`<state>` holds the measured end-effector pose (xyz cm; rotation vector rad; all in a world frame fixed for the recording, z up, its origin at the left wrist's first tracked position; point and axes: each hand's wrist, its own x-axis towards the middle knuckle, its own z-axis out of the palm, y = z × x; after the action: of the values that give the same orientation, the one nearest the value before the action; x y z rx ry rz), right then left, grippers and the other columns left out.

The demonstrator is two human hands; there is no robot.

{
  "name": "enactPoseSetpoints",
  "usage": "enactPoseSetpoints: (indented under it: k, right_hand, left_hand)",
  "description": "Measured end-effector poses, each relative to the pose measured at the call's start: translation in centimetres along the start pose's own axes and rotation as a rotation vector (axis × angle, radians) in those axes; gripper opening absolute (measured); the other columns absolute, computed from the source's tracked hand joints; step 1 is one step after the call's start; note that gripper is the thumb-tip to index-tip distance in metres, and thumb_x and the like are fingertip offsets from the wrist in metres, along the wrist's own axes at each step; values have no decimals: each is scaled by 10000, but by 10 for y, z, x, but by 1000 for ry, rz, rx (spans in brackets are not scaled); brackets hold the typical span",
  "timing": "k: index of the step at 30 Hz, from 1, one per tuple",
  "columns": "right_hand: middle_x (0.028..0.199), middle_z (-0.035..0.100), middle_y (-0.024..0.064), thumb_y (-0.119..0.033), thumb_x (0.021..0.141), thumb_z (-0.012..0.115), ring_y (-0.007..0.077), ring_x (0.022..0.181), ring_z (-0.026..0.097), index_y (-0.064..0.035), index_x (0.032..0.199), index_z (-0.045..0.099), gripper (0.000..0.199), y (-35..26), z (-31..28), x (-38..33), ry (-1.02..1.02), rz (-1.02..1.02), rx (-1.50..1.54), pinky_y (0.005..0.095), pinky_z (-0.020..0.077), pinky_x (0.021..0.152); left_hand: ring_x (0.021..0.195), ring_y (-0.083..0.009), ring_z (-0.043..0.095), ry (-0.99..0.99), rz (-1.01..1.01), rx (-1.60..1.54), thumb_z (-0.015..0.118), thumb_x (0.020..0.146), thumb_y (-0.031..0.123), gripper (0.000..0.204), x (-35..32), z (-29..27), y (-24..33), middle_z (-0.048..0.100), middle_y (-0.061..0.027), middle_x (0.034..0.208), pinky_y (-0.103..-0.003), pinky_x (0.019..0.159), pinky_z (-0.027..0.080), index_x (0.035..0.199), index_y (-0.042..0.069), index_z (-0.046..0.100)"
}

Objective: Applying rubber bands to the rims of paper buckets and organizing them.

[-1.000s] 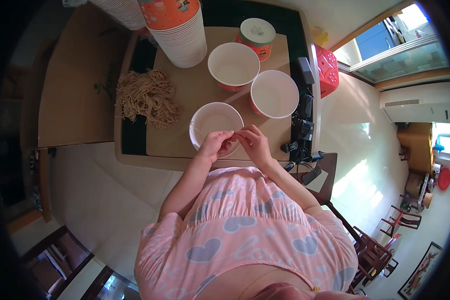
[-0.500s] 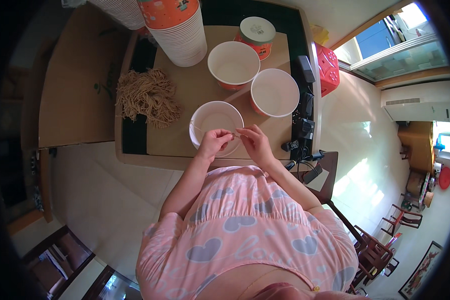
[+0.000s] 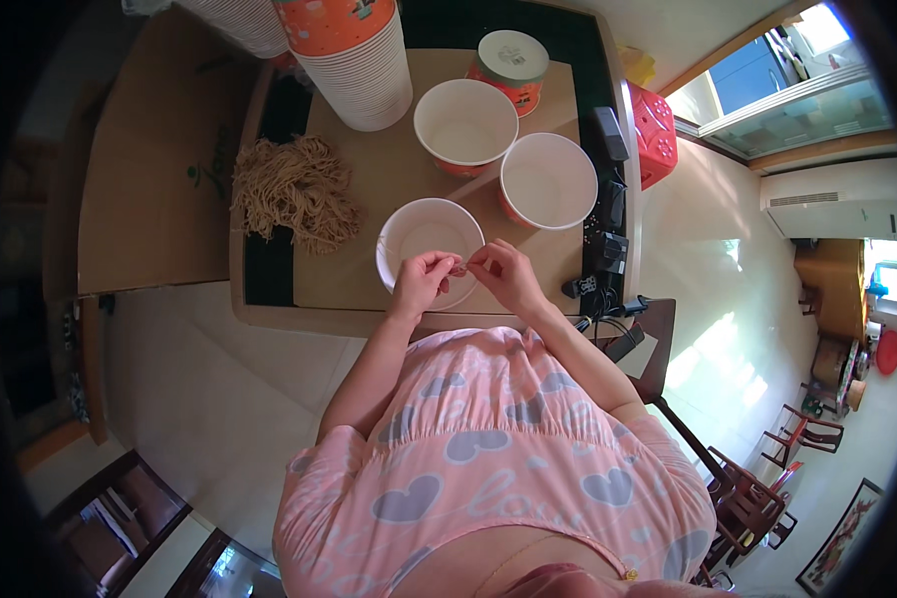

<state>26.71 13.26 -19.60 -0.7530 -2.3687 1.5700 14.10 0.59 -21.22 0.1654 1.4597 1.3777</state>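
Over the near white paper tub (image 3: 427,225), my left hand (image 3: 423,286) and my right hand (image 3: 509,280) meet with fingertips almost touching. Both are closed in a pinch. Something tiny sits between the fingertips, too small to name. Part of the tub's near rim is hidden by my hands. Two more open paper tubs stand beyond, one in the middle (image 3: 466,122) and one to the right (image 3: 548,181); orange shows on their outsides. A loose bundle of tan twine (image 3: 296,194) lies left of the near tub.
A tall stack of nested tubs (image 3: 361,85) stands at the far left, near a cardboard box (image 3: 159,189). A lidded tub (image 3: 513,60) is at the back. Black power adapters (image 3: 610,255) and cables line the table's right edge. A red stool (image 3: 652,140) stands beyond it.
My hands stay over the near tub. The fingers of my right hand have shifted slightly up and to the left, still pinched. Tubs and twine lie as before.
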Motion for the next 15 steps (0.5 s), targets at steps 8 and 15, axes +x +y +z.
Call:
enactPoseSetpoints:
  k: [8,15]
  right_hand:
    - [774,542,62,-60,787,656,131,556,515,-33,839,631,64,2,4,0,26,-22,18,267,425,528]
    - [788,538,57,-60,777,674,123,564,505,-46,891,617,128,-2,3,-1,26,-41,1,256,412,536]
  left_hand:
    - [585,-39,524,24,217,307,637,841,37,95,0,2,-5,656,-12,735,-187,511,414,919,4,681]
    - [582,-54,560,69,282,416,659,817,67,87,-1,0,-7,655,-27,693,-215,531,441,864,-5,671]
